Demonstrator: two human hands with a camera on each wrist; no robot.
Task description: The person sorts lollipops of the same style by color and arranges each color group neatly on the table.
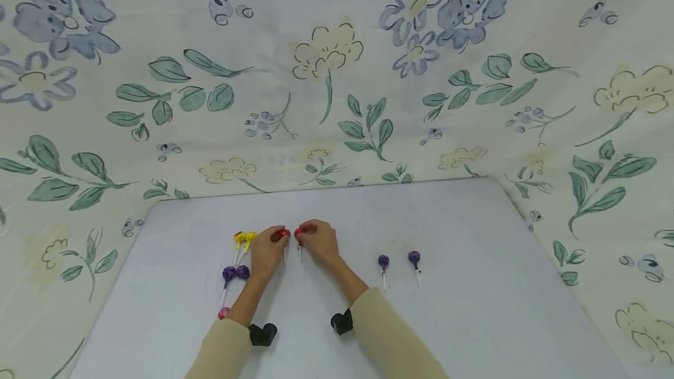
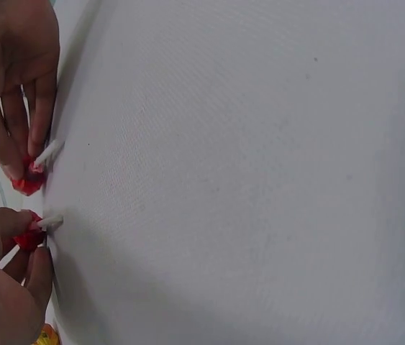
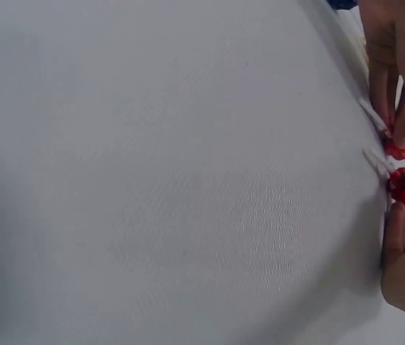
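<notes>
Two red-wrapped lollipops are near the middle of the white table, side by side with a small gap between them. My left hand (image 1: 265,253) pinches the head of the left red lollipop (image 1: 286,233), while my right hand (image 1: 322,241) pinches the right red lollipop (image 1: 298,234). Both white sticks point toward me. In the left wrist view the left lollipop's red head (image 2: 29,236) shows between thumb and fingers. From the right wrist, the other red head (image 3: 401,185) is partly covered by the right thumb and fingers.
Left of my left hand lie yellow lollipops (image 1: 247,238), purple lollipops (image 1: 229,274) and a pink lollipop (image 1: 223,312), partly behind the forearm. Two more purple lollipops (image 1: 384,261) (image 1: 414,257) lie to the right. Floral fabric (image 1: 326,151) surrounds the white table (image 1: 474,309).
</notes>
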